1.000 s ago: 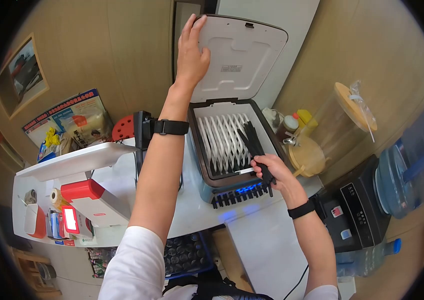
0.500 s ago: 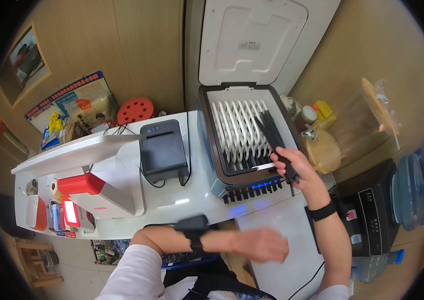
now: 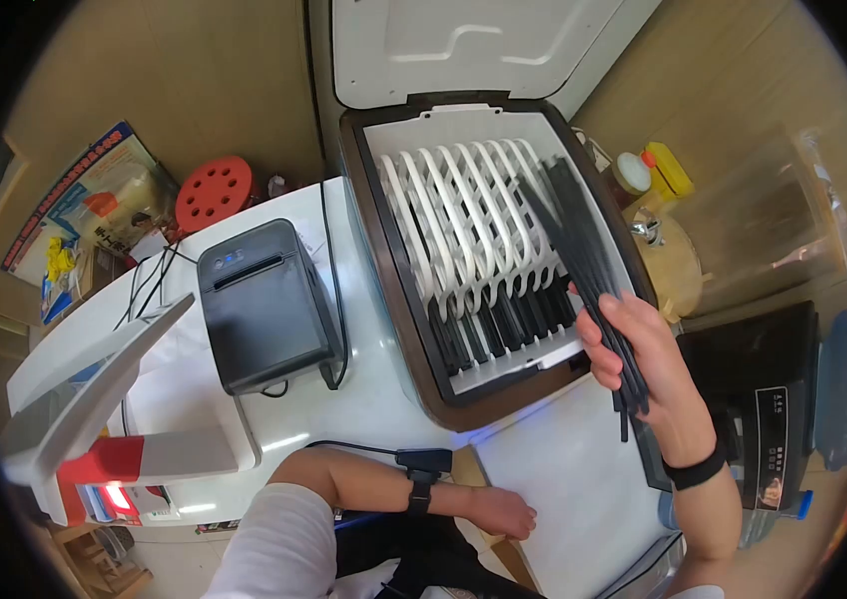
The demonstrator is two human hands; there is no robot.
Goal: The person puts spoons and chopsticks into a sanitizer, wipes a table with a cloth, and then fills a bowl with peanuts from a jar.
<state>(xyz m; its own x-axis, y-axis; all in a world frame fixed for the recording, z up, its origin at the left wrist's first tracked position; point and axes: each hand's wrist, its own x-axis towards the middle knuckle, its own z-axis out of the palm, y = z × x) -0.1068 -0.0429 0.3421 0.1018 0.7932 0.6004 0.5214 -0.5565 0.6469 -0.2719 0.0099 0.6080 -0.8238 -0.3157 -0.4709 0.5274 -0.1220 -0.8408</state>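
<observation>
A bundle of slim black chopsticks (image 3: 575, 235) is held in my right hand (image 3: 651, 349), its fingers wrapped round the lower part. The upper ends slant over the right side of an open chopstick dispenser box (image 3: 383, 299) with a dark brown rim. Inside the box stands a row of white curved ribs (image 3: 448, 225). More black chopsticks (image 3: 513, 317) lie among the slots at its near end. My left hand (image 3: 503, 512) is closed in a loose fist at the counter's near side, away from the box, with nothing visible in it.
The raised white lid (image 3: 463, 55) stands behind the box. Left of it on the white counter are a black printer (image 3: 264, 309) with cables and a white-and-red payment terminal (image 3: 154, 457). A red perforated disc (image 3: 214, 195), jars and a black appliance (image 3: 758, 399) stand around.
My view has moved closer to the box. My left hand has drawn back toward my body from over the counter edge. My right hand still grips the chopsticks at the box's right side.
</observation>
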